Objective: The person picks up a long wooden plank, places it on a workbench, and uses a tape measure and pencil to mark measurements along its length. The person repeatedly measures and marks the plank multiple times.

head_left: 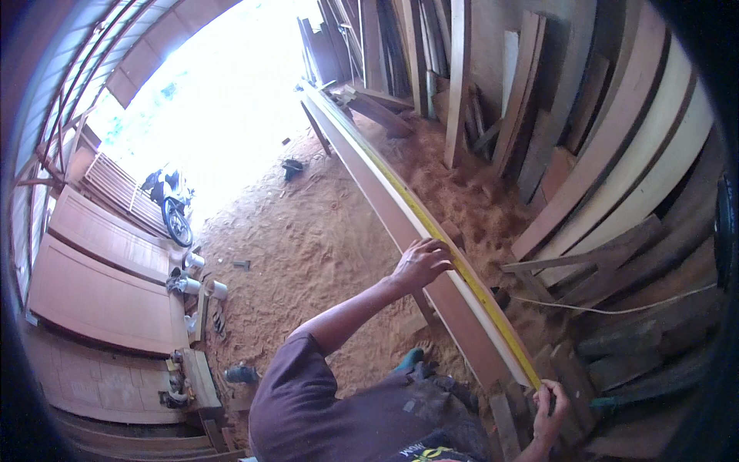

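dark shirt (pixel 354 423) foremost, the right hand (pixel 551 406) grasps yellow tape (pixel 486 299) while the left hand (pixel 423 262) touches timber (pixel 452 306), its grip unclear.

Bright daylight (pixel 239 85) spills across a brown floor (pixel 308 239).

One left hand (pixel 423 260), one right hand (pixel 550 408), one yellow measuring tape (pixel 482 297). On the left, three wooden panels (pixel 104 296), three white buckets (pixel 218 290) and, farther, one motorcycle (pixel 176 219); on the right, one pale cord (pixel 616 309) and planks (pixel 608 165) too overlapped to count.
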A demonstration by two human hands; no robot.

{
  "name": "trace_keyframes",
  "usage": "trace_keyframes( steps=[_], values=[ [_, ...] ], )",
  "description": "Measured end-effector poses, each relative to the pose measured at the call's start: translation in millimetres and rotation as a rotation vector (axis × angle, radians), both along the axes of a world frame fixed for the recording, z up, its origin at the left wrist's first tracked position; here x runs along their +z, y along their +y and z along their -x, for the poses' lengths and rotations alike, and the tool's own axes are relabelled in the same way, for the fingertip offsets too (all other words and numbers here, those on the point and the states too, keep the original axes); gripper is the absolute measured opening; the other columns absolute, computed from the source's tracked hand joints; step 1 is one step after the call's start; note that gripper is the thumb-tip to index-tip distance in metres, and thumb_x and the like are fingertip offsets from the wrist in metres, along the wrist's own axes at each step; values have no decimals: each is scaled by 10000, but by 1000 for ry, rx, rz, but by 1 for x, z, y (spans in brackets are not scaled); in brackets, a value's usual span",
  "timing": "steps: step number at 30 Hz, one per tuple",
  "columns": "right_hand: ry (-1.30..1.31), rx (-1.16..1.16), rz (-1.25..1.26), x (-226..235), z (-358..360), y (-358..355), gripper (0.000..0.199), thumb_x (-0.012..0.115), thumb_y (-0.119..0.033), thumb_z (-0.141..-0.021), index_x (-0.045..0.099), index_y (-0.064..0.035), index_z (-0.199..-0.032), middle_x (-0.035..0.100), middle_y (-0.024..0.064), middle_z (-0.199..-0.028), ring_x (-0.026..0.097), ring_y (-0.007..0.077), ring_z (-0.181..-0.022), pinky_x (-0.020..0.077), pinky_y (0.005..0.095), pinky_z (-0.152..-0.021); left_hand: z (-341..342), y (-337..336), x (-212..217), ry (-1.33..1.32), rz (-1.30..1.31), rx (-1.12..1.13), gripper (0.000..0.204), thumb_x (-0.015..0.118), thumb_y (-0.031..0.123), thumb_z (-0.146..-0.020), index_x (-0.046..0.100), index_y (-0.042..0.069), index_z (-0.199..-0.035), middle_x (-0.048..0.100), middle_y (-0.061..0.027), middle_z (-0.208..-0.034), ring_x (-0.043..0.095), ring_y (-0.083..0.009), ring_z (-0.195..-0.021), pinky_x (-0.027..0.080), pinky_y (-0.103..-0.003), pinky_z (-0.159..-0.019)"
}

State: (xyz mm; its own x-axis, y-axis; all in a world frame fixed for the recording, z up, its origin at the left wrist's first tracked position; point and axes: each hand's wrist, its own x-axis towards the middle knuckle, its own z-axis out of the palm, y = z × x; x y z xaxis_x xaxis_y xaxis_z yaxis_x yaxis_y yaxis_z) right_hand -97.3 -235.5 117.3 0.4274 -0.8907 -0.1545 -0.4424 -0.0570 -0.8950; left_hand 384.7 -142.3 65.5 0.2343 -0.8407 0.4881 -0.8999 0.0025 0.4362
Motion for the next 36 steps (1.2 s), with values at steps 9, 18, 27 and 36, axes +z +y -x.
trace_keyframes(
  steps=[9,18,27,36],
  values=[
    [-100,20,84,-15,1,2,225,644,-165,-1069,716,18,-1178,598,-19,-834,523,65,-774,453,259,-708,-23,8,-3,99,-383,82,259,649,212,-1029,748,91,-1235,715,-112,-1310,667,-268,-1225,502,-364,-1090],
    [-49,84,-2,3,-9,-7,203,619,-147,-1071,717,22,-1124,673,23,-826,607,83,-788,511,289,-731,-4,-6,28,-54,-152,69,252,827,236,-904,813,102,-1118,765,-95,-1202,707,-281,-1153,537,-409,-1035],
    [1,57,-31,0,-5,-4,206,625,-162,-1062,721,11,-1122,675,19,-817,605,82,-782,506,290,-726,-5,-6,27,-101,-186,84,249,817,244,-913,810,92,-1110,764,-89,-1207,712,-275,-1150,546,-398,-1020],
    [-19,65,5,-6,-4,-4,205,618,-161,-1063,726,1,-1128,672,14,-822,611,85,-795,507,290,-731,-5,-7,30,-94,-198,75,227,819,229,-914,813,89,-1093,767,-75,-1180,715,-266,-1148,550,-394,-1006]
  ],
)
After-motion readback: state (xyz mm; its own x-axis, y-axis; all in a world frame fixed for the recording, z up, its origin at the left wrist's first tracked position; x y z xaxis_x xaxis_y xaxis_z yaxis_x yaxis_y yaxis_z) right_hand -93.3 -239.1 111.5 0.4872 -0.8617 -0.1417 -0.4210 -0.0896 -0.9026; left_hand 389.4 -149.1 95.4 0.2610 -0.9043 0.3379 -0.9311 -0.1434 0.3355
